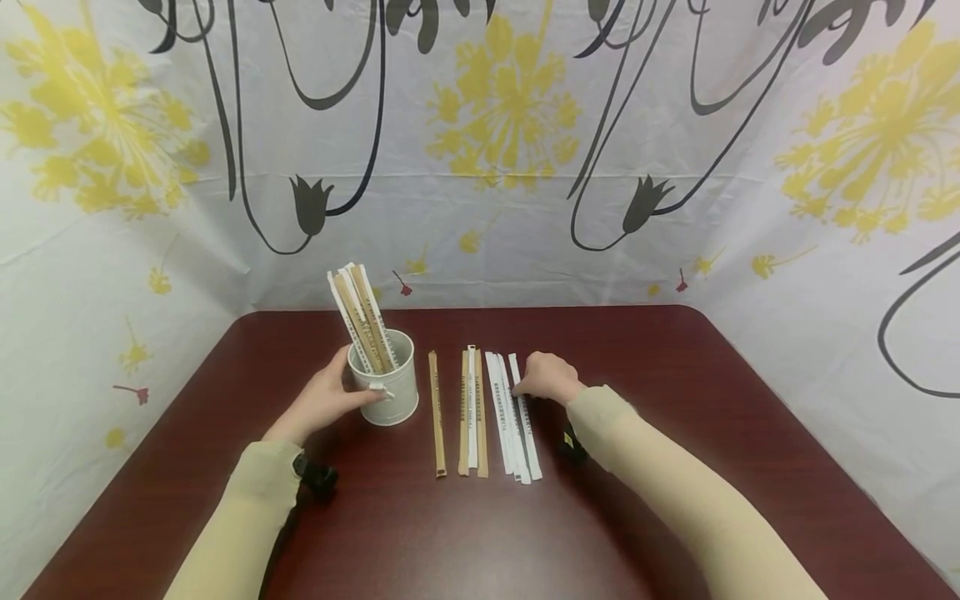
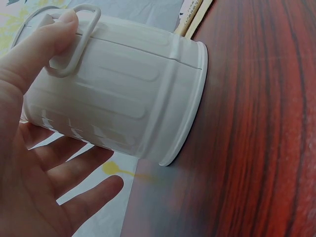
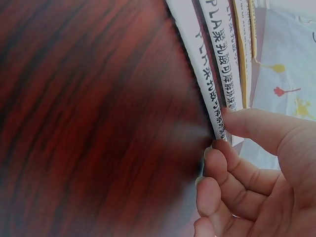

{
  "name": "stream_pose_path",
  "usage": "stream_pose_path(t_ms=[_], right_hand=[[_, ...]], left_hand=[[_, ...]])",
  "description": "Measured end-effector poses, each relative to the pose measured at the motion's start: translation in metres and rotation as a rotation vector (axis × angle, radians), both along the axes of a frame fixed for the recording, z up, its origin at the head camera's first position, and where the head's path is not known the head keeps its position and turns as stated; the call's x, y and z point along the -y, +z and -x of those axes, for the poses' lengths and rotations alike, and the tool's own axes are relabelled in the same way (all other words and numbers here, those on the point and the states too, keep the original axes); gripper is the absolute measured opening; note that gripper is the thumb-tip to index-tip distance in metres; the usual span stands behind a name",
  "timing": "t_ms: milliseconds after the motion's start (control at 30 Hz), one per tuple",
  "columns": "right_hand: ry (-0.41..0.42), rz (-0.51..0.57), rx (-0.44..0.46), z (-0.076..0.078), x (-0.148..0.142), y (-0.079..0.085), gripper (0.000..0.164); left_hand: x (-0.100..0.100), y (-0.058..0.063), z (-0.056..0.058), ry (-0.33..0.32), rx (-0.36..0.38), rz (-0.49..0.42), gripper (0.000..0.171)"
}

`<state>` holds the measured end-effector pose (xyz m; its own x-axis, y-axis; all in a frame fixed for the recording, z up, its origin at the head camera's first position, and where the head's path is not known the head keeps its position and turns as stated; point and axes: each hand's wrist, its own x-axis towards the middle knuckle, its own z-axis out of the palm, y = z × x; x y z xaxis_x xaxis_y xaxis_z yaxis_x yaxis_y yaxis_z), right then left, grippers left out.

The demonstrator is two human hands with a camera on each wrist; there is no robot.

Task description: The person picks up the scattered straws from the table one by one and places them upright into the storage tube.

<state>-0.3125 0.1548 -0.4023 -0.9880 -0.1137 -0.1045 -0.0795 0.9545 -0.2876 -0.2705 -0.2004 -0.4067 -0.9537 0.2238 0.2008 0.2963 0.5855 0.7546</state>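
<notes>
My left hand point(image 1: 322, 398) holds a small white metal bucket point(image 1: 396, 398) upright on the table, its thumb on the wire handle point(image 2: 94, 32) and its fingers along the far side. Several paper-wrapped straws point(image 1: 365, 325), white and brown, lean out of the bucket toward the left. Right of it, my right hand point(image 1: 551, 377) pinches the far end of the rightmost white wrapped straw point(image 1: 531, 454) between thumb and index finger. Black printed characters run along this wrapper point(image 3: 200, 61). Close beside it lie several more white wrapped straws point(image 1: 502, 425).
Between the bucket and the white straws lie a single brown wrapped straw point(image 1: 437, 425) and a group of two brown ones with a white straw point(image 1: 472, 417) between them. The dark red wooden table point(image 1: 465, 542) ends at a flower-patterned cloth point(image 1: 480, 250) behind.
</notes>
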Motion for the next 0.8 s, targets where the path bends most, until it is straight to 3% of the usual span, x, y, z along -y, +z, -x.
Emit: stream_pose_path(t_ms=[500, 800], right_hand=[[-0.024, 0.158, 0.072, -0.001, -0.001, -0.003, 0.023], [-0.063, 0.211, 0.083, 0.009, -0.011, -0.001, 0.030]], left_hand=[[-0.001, 0.000, 0.000, -0.004, 0.002, 0.001, 0.092], [0.000, 0.000, 0.000, -0.006, 0.003, -0.003, 0.092]])
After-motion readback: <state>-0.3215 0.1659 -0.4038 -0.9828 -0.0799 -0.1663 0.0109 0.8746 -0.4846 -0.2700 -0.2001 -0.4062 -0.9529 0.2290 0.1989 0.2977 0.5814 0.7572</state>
